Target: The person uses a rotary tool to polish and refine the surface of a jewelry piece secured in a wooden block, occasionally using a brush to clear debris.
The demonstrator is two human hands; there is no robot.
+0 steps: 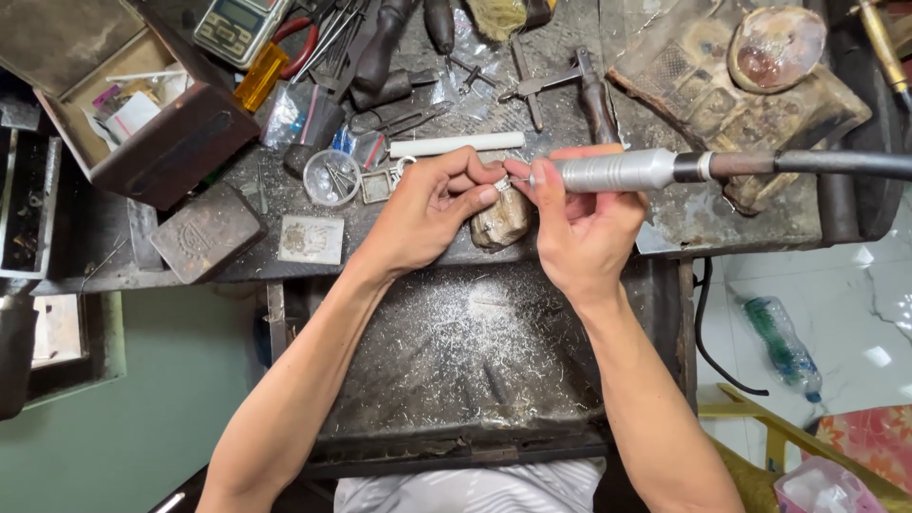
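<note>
My left hand (432, 211) pinches a small silver ring (501, 183) between thumb and fingers, pressed against a worn wooden bench peg (501, 223). My right hand (581, 223) grips a silver rotary handpiece (608, 172) whose dark flexible shaft (817, 162) runs off to the right. The tool's tip meets the small silver ring just above the peg. Both hands hover at the bench's front edge, over a pulled-out drawer tray (456, 361) dusted with metal filings.
The bench holds pliers and files (380, 57), a pocket scale (237, 24), a white rod (456, 144), a round clear container (332, 177), a metal block (207, 233) and an open wooden box (133, 104). A plastic bottle (784, 347) lies on the floor at right.
</note>
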